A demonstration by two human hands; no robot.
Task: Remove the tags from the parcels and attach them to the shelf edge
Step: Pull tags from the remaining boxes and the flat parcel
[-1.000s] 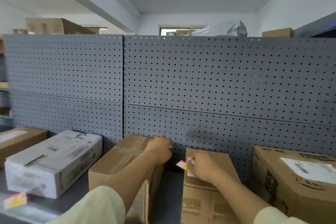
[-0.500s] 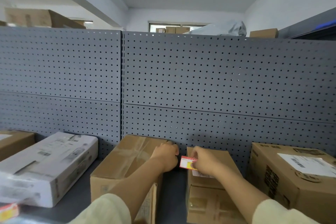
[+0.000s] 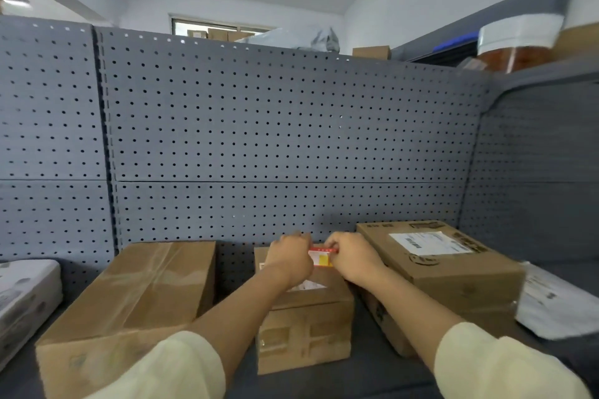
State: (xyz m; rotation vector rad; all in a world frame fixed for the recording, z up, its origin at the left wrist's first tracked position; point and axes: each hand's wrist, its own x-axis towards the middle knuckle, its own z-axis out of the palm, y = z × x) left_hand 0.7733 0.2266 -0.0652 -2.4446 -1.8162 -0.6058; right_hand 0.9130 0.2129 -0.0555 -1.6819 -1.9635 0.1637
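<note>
A small red, white and yellow tag (image 3: pixel 321 257) is held between my two hands above the middle cardboard parcel (image 3: pixel 304 327). My left hand (image 3: pixel 291 256) pinches its left end and my right hand (image 3: pixel 353 257) pinches its right end. Both hands hover over the back of that small parcel, close to the grey pegboard wall (image 3: pixel 275 139). A white label on the parcel top (image 3: pixel 308 285) shows partly under my left wrist. A larger brown parcel (image 3: pixel 129 308) lies to the left, another (image 3: pixel 447 269) with a white shipping label to the right.
A white box (image 3: pixel 22 298) sits at the far left edge of the grey shelf (image 3: pixel 366 376). A white plastic mailer (image 3: pixel 557 304) lies at the far right. Boxes, a grey bag and a jar with a white lid stand on top of the pegboard wall.
My left hand left the big brown parcel and joined my right hand on the tag. The view swung to the right, so the parcels now sit further left.
</note>
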